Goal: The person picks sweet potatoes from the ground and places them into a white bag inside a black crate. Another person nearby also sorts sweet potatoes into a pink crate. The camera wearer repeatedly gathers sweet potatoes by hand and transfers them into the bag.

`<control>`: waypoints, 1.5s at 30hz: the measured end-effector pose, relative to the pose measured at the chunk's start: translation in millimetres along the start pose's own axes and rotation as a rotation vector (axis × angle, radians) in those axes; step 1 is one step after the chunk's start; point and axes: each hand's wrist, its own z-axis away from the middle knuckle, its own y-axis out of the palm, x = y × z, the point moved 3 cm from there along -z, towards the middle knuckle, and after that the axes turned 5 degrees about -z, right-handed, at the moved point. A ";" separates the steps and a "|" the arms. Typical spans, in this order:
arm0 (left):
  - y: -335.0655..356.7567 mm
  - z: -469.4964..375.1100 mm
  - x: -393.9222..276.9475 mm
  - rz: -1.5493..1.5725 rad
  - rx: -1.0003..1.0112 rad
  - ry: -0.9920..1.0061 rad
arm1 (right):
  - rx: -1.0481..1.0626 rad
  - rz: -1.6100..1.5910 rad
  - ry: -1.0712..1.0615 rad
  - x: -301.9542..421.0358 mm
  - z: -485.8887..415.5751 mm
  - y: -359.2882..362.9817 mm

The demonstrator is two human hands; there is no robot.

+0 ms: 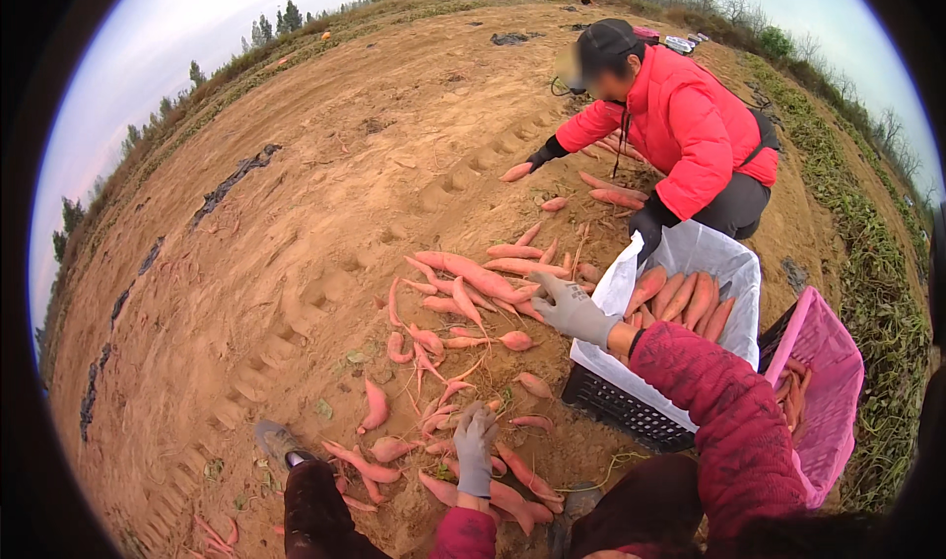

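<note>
My right hand [575,312], in a grey work glove, is at the right end of the larger pile of sweet potatoes [473,274], beside the lined crate. Its fingers look apart, and no sweet potato shows in its grasp. Lower down, my left hand [475,444], gloved alike, reaches into a second group of sweet potatoes [436,418] lying between my feet. The fingers point down and away, so what they grip is hidden. A black plastic crate [628,404] with a white liner [684,407] stands to my right, with several sweet potatoes [684,296] lying in it.
Across the crate a person [687,115] in a red padded jacket squats, one black-gloved hand holding a sweet potato [516,172], the other at the liner's rim. A pink-lined crate [828,381] with sweet potatoes stands right. Cut vines [850,189] edge the bare soil [295,226].
</note>
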 end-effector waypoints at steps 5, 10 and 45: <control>-3.4 -9.5 9.7 -0.017 0.015 -0.034 | 0.227 0.522 0.403 -70.9 -98.8 100.0; -20.3 -19.1 -1.6 0.023 -0.008 0.026 | 0.214 0.871 0.437 -140.4 -112.3 135.5; 26.4 15.8 17.2 -0.192 0.184 -0.041 | -0.263 -1.081 1.130 -128.1 152.9 -46.4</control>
